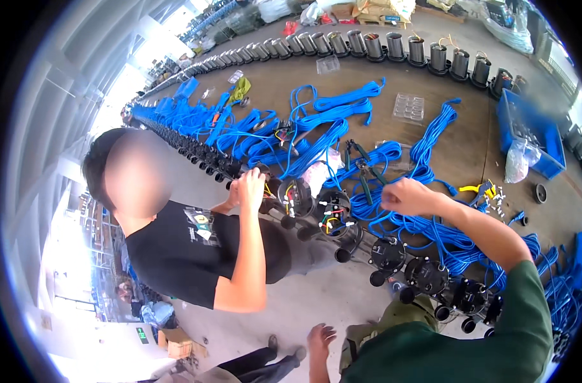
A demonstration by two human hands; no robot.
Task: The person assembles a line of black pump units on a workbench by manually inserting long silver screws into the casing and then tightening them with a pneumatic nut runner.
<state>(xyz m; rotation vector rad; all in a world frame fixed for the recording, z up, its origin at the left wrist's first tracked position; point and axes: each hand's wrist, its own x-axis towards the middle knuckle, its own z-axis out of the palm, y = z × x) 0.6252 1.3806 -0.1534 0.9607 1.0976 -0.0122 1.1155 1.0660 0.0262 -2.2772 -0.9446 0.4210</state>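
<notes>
Bench notes: my right hand (408, 196) is above the blue cable coil (431, 233), just beside the dark-handled pliers (362, 167). Its fingers are bent well inward; their undersides are hidden, so I cannot tell whether they pinch anything or touch a handle. My left hand (321, 336) hangs low over the floor (284, 319), fingers loosely curled and apart, nothing visible in them. The pliers lie on the blue cable with handles spread, pointing towards me. Handling estimate: stiff, modest weight, mostly at the head; best hold is around both handles behind the pivot, clear of the biting end. The cable should be springy and bendable, bulky rather than fragile, its jacket perhaps slightly slick; I would gather several turns together, since a single loop could drag its neighbours. On the near side, the open black round housing (335, 205) shows coloured wires and small white connectors. Its shell looks rigid, the wires thin and easily tugged loose, so I would hold the rim. Beside it stands a closed black round housing (388, 254), likely firm and smooth, best gripped round its edge.
</notes>
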